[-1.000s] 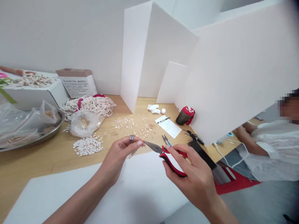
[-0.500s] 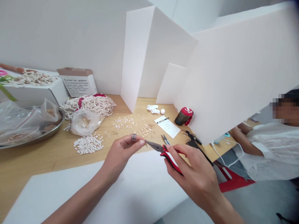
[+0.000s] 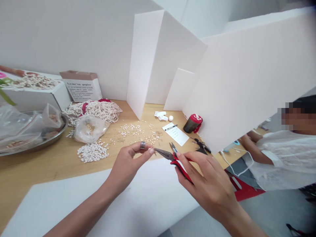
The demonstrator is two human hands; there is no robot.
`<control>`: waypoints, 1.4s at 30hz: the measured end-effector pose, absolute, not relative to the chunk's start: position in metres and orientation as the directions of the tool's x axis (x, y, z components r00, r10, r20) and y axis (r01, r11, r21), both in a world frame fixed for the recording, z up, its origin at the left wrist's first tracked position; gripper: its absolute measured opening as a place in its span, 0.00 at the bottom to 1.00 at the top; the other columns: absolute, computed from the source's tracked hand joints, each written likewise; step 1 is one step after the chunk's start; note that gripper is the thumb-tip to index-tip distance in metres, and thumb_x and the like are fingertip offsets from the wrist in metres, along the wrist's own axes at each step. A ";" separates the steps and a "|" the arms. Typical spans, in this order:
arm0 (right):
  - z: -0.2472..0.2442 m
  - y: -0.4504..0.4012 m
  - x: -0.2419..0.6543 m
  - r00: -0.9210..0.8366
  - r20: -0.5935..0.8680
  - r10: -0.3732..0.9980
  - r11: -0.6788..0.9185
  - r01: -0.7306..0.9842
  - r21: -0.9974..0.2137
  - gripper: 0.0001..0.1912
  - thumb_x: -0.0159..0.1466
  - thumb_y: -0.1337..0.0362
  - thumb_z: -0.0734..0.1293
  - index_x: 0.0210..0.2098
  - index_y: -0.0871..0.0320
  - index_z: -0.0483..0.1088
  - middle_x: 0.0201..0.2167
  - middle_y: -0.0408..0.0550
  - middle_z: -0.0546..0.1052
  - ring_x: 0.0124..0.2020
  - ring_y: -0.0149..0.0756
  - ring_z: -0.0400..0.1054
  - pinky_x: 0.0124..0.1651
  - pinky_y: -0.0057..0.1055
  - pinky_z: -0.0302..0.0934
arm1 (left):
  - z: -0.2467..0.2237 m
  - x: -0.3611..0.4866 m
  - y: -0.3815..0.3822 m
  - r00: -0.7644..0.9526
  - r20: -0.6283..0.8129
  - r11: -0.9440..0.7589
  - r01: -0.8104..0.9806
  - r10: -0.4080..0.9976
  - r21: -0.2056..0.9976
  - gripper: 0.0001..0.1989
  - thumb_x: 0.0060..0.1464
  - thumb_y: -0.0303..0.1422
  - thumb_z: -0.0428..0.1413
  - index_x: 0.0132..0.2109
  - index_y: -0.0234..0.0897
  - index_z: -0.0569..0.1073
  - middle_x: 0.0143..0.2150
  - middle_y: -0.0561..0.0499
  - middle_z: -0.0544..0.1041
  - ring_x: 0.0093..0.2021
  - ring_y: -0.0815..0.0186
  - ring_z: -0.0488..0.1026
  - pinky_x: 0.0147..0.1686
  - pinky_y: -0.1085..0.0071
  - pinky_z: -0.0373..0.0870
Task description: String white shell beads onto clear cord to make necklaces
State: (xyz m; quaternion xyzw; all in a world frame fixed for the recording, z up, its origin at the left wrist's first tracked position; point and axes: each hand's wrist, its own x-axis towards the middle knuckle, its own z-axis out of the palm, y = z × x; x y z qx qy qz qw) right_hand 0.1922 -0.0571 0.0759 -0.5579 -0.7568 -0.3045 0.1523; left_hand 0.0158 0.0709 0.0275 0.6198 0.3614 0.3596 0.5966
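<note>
My right hand (image 3: 207, 177) is wrapped round the red-and-black handles of needle-nose pliers (image 3: 166, 154). The pliers' narrow jaws point left and meet the fingertips of my left hand (image 3: 130, 161). Thumb and forefinger of that hand are pinched on a tiny piece too small to name. Both hands are raised over a white board (image 3: 103, 204) at the table's near edge. Beyond them lie small gold-coloured pieces (image 3: 153, 138), scattered white bits (image 3: 130, 130) and a heap of white beads (image 3: 92, 152). Small snips (image 3: 173, 147) rest just behind the pliers.
Left are a metal basin (image 3: 59, 131) of plastic bags, a bag of gold beads (image 3: 90, 128), strung white beads (image 3: 98, 110) and a paper bag (image 3: 81, 87). Right are a note with a pen (image 3: 176, 133), a red-lidded cup (image 3: 193, 123), keys (image 3: 202, 144), white panels (image 3: 242, 82) and a seated person (image 3: 291, 154).
The view has shifted very slightly. My hands and the pliers keep nearly the same pose, with the jaws still at my left fingertips.
</note>
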 end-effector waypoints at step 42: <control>0.074 -0.046 0.226 -0.139 0.378 0.915 0.239 0.942 -0.234 0.18 0.59 0.67 0.66 0.50 0.54 0.70 0.43 0.51 0.73 0.42 0.37 0.70 0.42 0.33 0.67 | 0.016 0.024 0.073 0.621 0.018 -0.107 0.106 0.784 0.989 0.14 0.52 0.43 0.56 0.41 0.40 0.77 0.37 0.49 0.79 0.39 0.60 0.74 0.41 0.68 0.68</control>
